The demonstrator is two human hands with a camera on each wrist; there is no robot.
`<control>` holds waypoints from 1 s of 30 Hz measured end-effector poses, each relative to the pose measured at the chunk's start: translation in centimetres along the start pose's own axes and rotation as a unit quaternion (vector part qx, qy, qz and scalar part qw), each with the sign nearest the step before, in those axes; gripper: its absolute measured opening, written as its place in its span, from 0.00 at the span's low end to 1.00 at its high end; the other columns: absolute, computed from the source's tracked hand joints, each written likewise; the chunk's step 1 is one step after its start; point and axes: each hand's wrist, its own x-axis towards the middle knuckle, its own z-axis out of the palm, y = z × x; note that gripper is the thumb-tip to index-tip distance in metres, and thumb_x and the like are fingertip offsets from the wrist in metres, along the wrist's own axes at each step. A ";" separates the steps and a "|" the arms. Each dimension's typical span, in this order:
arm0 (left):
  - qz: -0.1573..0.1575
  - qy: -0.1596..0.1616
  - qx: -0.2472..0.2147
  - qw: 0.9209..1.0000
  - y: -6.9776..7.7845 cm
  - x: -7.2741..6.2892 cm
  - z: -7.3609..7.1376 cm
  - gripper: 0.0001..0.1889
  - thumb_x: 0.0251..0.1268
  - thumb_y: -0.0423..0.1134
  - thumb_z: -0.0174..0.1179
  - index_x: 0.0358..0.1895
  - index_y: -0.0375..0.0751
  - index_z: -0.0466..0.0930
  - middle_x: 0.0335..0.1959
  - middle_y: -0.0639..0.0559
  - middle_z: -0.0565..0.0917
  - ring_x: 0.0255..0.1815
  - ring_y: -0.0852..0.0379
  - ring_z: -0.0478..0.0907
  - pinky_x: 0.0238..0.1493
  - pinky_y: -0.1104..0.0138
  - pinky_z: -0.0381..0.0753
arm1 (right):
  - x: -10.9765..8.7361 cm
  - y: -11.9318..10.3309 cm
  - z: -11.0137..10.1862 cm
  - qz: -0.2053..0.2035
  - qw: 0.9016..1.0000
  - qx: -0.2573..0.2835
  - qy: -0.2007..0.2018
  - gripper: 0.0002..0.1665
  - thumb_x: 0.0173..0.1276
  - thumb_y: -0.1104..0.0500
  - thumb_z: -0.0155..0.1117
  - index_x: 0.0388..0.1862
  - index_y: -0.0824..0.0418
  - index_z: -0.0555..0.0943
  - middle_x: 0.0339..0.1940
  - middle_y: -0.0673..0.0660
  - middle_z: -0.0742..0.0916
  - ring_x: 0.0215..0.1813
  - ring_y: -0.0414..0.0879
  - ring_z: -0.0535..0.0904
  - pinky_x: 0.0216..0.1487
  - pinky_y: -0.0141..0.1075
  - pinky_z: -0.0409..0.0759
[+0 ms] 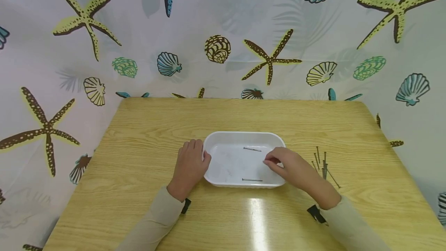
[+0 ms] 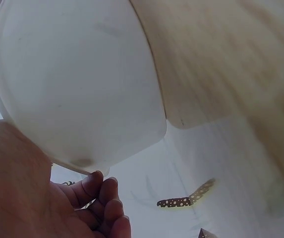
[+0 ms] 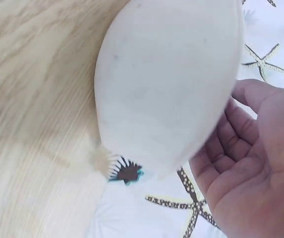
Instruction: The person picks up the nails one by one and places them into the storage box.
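The left hand (image 1: 189, 162) is gripping the tray (image 1: 223, 158); the right hand (image 1: 287, 164) is hovering over its right end — whether pinching anything, I cannot tell. Two nails (image 1: 252, 149) are lying lengthwise inside; the loose nails (image 1: 325, 167) are lying rightward, pointing mostly away, nearer the right hand.

In head view, R hand (image 1: 292, 167) covers pt. of the R rim of the white tray (image 1: 244, 138), & whether its fingertips pinch anything can't be told; nails (image 1: 325, 165) by it overlap too much to count. Both wrist cams crop the tray's top & hide its inside. Sleeves (image 1: 153, 216) run off head view's btm. edge.
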 end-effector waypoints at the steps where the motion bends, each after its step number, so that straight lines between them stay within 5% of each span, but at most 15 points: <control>1: 0.001 0.001 0.001 1.000 0.0 0.0 0.0 0.08 0.61 0.40 0.50 0.35 0.38 0.70 0.27 0.50 0.68 0.29 0.52 0.63 0.31 0.63 0.62 | -0.3 0.1 -0.3 0.006 1.000 0.002 0.009 0.04 0.64 0.56 0.62 0.37 0.53 0.80 0.32 0.42 0.79 0.37 0.35 0.76 0.39 0.35 0.76; 18: 0.005 0.008 0.004 1.000 0.0 0.0 0.1 0.08 0.61 0.40 0.50 0.34 0.38 0.69 0.27 0.50 0.68 0.29 0.51 0.64 0.31 0.62 0.63 | -5.5 4.6 -4.1 0.140 0.986 -0.031 0.088 0.18 0.70 0.50 0.53 0.44 0.64 0.79 0.37 0.56 0.82 0.39 0.51 0.77 0.39 0.47 0.77; 30: 0.008 0.009 -0.002 1.000 0.2 0.0 -0.2 0.08 0.61 0.40 0.50 0.33 0.38 0.68 0.26 0.50 0.68 0.28 0.51 0.64 0.30 0.62 0.62 | -8.2 7.5 -4.7 0.212 0.976 -0.036 0.033 0.18 0.69 0.60 0.53 0.49 0.74 0.76 0.39 0.65 0.81 0.40 0.57 0.78 0.38 0.49 0.76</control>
